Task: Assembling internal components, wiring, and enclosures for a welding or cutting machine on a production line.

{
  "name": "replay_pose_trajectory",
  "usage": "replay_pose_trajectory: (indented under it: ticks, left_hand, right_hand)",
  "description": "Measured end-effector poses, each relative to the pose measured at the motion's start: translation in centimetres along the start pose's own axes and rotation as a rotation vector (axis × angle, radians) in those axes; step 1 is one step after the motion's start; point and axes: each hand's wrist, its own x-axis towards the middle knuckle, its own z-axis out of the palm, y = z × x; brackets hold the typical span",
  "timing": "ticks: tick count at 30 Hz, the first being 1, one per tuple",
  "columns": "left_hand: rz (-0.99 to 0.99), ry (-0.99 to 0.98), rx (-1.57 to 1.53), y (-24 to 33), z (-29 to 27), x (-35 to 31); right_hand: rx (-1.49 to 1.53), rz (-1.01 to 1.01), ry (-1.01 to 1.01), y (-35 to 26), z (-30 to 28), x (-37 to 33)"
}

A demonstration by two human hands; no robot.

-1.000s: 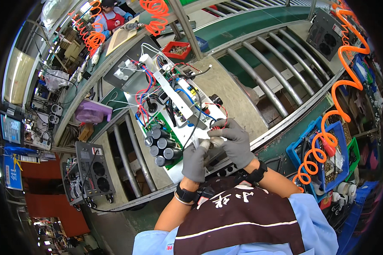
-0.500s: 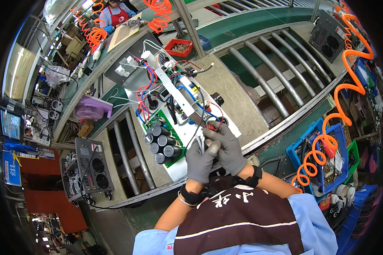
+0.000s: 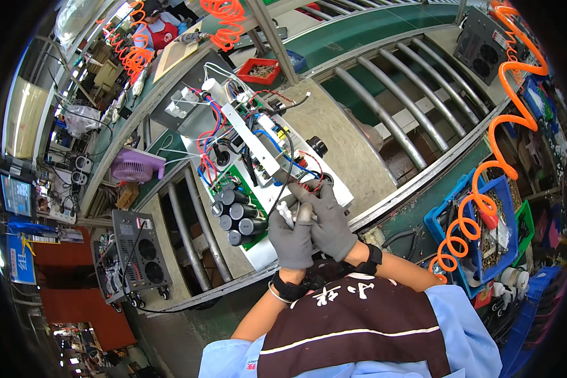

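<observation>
An open electrical unit with a white metal base (image 3: 262,254) lies in front of me, wires and boards exposed. A green circuit board at its left carries several black capacitors (image 3: 240,211). My left hand (image 3: 291,242), in a grey glove, is closed on a small bundle of thin white plastic strips (image 3: 286,213). My right hand (image 3: 334,222), also gloved, is closed beside it at the unit's near edge, thumb against the left hand. Red and black twisted wires (image 3: 310,185) lie at its fingertips; whatever it grips is hidden. A black cable (image 3: 286,183) runs down to the hands.
Metal rollers (image 3: 384,120) run along the line to the right. Blue bins (image 3: 501,233) and a coiled orange air hose (image 3: 501,165) are at the right. A finished-looking grey unit (image 3: 132,255) and purple fan (image 3: 132,165) stand left. A red parts bin (image 3: 258,70) sits beyond; a co-worker (image 3: 160,30) is farther back.
The white strips now show mostly their tips above my left hand, where longer lengths showed before. Both hands have shifted slightly left and stay close together. The view has moved a little.
</observation>
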Motion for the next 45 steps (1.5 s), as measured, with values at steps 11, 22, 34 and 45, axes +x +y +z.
replay_pose_trajectory:
  ticks: [11, 22, 34, 45]
  left_hand:
    - [0.098, 0.118, 0.253, -1.2, 0.0, 2.0]
    - [0.206, 0.116, 0.451, -1.2, 0.1, 2.1]
    - [0.804, 0.091, 0.866, -2.1, 0.3, 3.5]
    - [0.622, 0.185, 0.804, -3.0, 1.0, 3.5]
  right_hand:
    - [0.464, 0.081, -0.137, 1.6, -2.6, 0.6]
    - [-0.142, -0.124, -0.021, 6.9, -7.2, 9.2]
    - [-0.121, 0.01, -0.424, 9.6, -3.8, 12.0]
    - [0.051, 0.089, -0.721, 8.3, -4.8, 13.5]
